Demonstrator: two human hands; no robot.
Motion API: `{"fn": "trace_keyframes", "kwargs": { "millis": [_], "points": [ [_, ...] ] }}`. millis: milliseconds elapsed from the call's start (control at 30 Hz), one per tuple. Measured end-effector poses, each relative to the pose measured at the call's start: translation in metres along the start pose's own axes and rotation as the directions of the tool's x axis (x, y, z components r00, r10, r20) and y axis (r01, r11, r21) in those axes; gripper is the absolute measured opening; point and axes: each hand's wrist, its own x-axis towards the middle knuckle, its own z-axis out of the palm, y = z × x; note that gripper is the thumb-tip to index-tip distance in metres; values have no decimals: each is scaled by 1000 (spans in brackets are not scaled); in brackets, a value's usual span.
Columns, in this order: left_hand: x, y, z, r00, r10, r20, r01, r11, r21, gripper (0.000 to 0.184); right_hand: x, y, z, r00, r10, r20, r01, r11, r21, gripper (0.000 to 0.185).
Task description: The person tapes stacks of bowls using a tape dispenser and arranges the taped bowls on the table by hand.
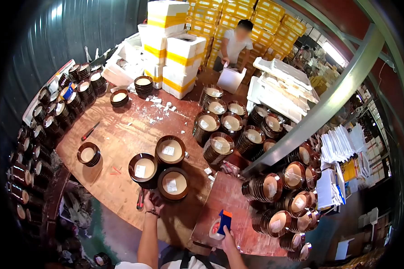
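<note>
My right hand [229, 238] grips a blue and orange tape dispenser [225, 222] with a roll of tape on it, low over the red board at the front. My left hand [153, 204] is open, its fingers apart, just below a group of three stacks of brown-rimmed bowls. These are a left stack [140, 167], a back stack [170, 149] and a front stack [173, 183], each with a white paper label in its top bowl. A red and black knife [141, 199] lies right beside my left fingers.
Many wrapped bowl stacks [270, 186] stand along the right; more line the left edge [54, 126]. A smaller stack [89, 154] and another knife [90, 131] lie left. Foam boxes [180, 80], foam scraps and a metal post [321, 101] are farther off. A person [236, 44] handles a white box.
</note>
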Motion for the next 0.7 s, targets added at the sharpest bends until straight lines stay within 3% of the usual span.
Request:
{"fn": "trace_keyframes", "kwargs": {
  "millis": [67,133,200,267,333,367,400,467,567,633,667,700],
  "points": [
    [28,1,-15,980,-58,192,58,998,6,44,18,-16,41,997,-24,68,30,995,-91,34],
    [47,0,-12,971,-40,234,26,998,62,39,45,-26,76,976,-47,213,87,979,-183,30],
    [65,-4,-9,962,-22,273,-11,993,119,34,99,-4,90,991,-22,131,60,954,-293,29],
    [75,-18,-1,975,-48,215,29,995,93,29,129,-3,127,990,-81,113,119,916,-383,35],
    [71,-21,4,954,16,299,-67,985,161,43,166,6,150,986,-91,140,146,879,-454,36],
    [28,-10,30,966,0,258,-11,999,44,47,186,14,157,986,-82,146,140,881,-452,36],
    [-9,3,56,975,-21,220,39,996,-76,51,207,20,163,982,-86,170,174,768,-617,36],
    [39,-23,38,981,122,152,-100,985,-142,50,239,30,169,965,-93,245,257,512,-820,36],
    [99,-51,2,988,52,146,-22,980,-199,44,235,15,192,957,-23,288,256,530,-809,36],
    [162,-88,-35,996,93,-5,-93,983,-158,44,233,5,202,899,186,396,77,824,-561,45],
    [166,-94,-38,995,97,-2,-96,982,-161,44,236,3,202,898,183,400,82,825,-560,45],
    [169,-96,-37,992,123,22,-115,968,-222,46,238,4,199,895,303,328,-92,844,-528,47]
  ]
}}
